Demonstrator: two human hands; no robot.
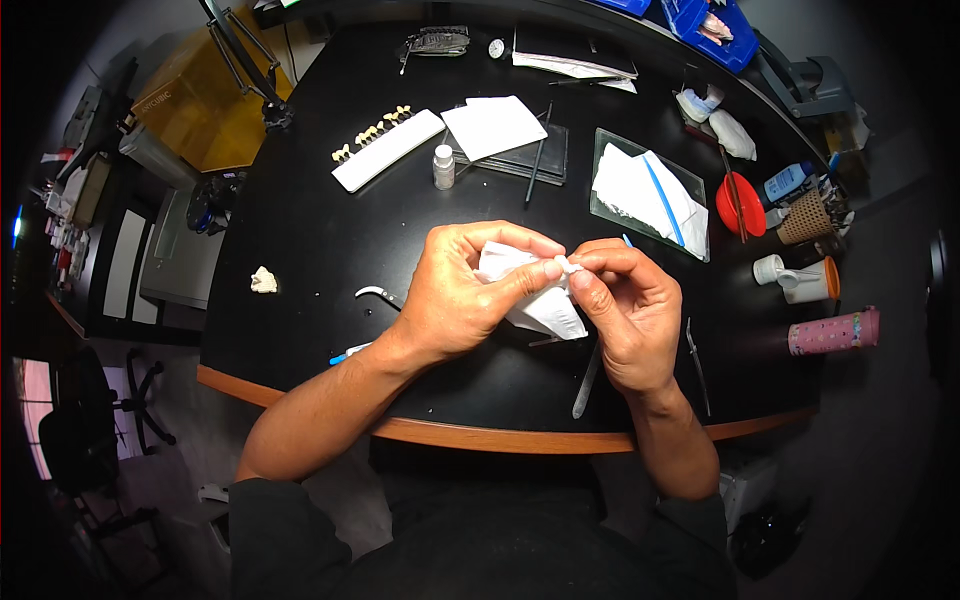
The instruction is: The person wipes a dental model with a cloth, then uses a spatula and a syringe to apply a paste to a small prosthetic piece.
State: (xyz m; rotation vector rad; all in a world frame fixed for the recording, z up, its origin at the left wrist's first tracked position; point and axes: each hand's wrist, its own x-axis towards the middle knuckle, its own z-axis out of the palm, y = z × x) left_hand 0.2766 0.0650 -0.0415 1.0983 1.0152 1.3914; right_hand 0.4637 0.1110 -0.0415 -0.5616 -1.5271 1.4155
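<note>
Dental lab | tooth shade guide [388,152] | black workbench [300,225] | possibly dental cast [716,28]

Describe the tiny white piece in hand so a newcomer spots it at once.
Find the black table and look beyond its wooden front edge, where the left hand and right hand meet. The tiny white piece is pinched between them. The neighbouring white tissue in the left hand is a broad, thin sheet; the piece is a small lump.
</note>
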